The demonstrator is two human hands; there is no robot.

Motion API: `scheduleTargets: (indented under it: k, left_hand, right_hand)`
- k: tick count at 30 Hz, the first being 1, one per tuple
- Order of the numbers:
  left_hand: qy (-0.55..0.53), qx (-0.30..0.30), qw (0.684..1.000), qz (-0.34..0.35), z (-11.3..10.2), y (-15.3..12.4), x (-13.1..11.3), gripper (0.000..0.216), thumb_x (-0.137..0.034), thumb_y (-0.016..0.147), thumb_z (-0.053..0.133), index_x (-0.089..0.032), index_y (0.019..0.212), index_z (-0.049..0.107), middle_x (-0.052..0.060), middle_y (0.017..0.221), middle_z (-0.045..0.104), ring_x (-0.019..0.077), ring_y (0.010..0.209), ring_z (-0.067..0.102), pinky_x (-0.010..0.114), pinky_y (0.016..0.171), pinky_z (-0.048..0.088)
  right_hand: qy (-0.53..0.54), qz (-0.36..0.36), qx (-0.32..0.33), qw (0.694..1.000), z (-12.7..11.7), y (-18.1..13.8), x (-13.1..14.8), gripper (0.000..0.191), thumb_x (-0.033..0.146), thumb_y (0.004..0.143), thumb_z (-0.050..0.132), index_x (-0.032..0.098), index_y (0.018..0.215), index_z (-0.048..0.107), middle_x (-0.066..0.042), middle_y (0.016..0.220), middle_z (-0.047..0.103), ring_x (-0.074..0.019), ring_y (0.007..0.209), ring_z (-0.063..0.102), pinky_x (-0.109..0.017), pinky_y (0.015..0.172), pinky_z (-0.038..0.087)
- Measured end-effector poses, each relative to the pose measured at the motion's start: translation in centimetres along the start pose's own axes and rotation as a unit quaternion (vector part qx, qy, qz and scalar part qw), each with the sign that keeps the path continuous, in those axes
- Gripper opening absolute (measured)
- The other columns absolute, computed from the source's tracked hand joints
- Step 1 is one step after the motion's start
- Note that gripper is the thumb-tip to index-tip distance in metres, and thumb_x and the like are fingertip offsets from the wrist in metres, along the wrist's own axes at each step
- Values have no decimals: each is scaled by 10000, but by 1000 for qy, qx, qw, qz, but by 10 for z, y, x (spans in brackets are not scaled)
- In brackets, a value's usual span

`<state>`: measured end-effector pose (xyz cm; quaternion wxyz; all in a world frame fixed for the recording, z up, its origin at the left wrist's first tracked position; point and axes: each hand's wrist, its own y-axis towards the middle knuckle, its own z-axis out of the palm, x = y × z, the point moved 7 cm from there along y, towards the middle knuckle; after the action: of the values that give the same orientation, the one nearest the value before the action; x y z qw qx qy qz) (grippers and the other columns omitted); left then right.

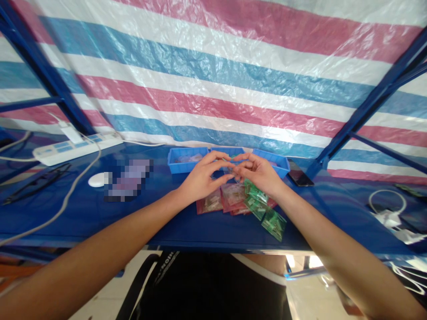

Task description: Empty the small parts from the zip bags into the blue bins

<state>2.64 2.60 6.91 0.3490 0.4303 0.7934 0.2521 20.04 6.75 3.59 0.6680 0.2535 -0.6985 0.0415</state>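
Note:
My left hand (203,175) and my right hand (258,173) meet fingertip to fingertip above the blue table (100,213), pinching a small clear plastic bag (233,171) between them. Just below the hands lie several small red bags (222,200) and green bags (267,211) holding small parts. Behind the hands stand three shallow blue trays: the left tray (185,160), the middle tray (230,152) and the right tray (276,162). What the clear bag holds is too small to tell.
A white power strip (76,149) with cables lies at the back left, a white round object (97,180) beside a blurred patch. A dark phone (300,177) rests right of the trays. White cables and a charger (388,213) sit at the right. Blue frame posts flank a striped tarp.

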Motion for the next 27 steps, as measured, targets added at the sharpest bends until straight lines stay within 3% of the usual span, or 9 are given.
scheduleTargets:
  k: [5, 10, 15, 18, 21, 24, 27]
  left_hand:
    - [37, -36, 997, -61, -12, -1, 13, 211, -369, 1053, 643, -209, 1117, 763, 73, 1069, 782, 211, 988, 726, 332, 899, 566]
    - [103, -96, 977, -160, -36, -4, 37, 354, -377, 1034, 617, -200, 1339, 631, 34, 1025, 768, 191, 891, 710, 298, 829, 570]
    - [194, -133, 956, -176, -67, -6, 63, 345, -240, 975, 548, -173, 1307, 617, 72, 1107, 718, 234, 1015, 683, 375, 984, 549]
    - [245, -121, 944, -185, -75, -8, 76, 323, -178, 892, 552, -149, 1196, 657, 119, 1139, 689, 294, 1133, 650, 455, 1081, 509]
    - [271, -131, 939, -166, -77, -8, 72, 396, -152, 863, 547, -140, 1246, 650, 149, 1261, 661, 329, 1261, 593, 511, 1163, 448]
    - [238, -93, 960, -113, -66, -3, 56, 358, -183, 922, 529, -156, 1254, 661, 131, 1253, 677, 298, 1205, 625, 458, 1107, 489]
    - [171, 25, 982, -80, -41, 1, 43, 269, -255, 1002, 510, -183, 1170, 708, 79, 1071, 720, 218, 899, 677, 351, 881, 550]
  right_hand:
    - [8, 5, -4, 1000, 2, 1, 1, 460, 589, 898, 797, 217, 1150, 702, -44, 866, 802, -182, 717, 738, -303, 643, 575]
    - [-20, -10, -20, 1000, -2, 1, 4, 473, 604, 896, 796, 220, 1152, 689, -40, 849, 793, -186, 717, 735, -300, 619, 571]
    - [-41, -11, -10, 999, 2, 0, 6, 480, 611, 892, 797, 215, 1144, 695, -44, 846, 788, -183, 720, 734, -299, 628, 569]
    - [-50, -5, -1, 999, 5, -2, 6, 482, 600, 896, 796, 210, 1160, 693, -50, 858, 789, -186, 731, 737, -300, 634, 571]
    - [-53, -3, -3, 999, 5, -2, 7, 477, 599, 900, 790, 211, 1161, 695, -51, 864, 790, -187, 739, 738, -302, 640, 572]
    - [-56, -7, -5, 998, 4, -2, 8, 482, 607, 898, 787, 213, 1159, 695, -51, 865, 790, -189, 743, 740, -304, 644, 572]
    - [-57, -13, -8, 998, 3, -2, 9, 487, 621, 902, 775, 219, 1162, 687, -47, 860, 789, -190, 733, 737, -312, 644, 576]
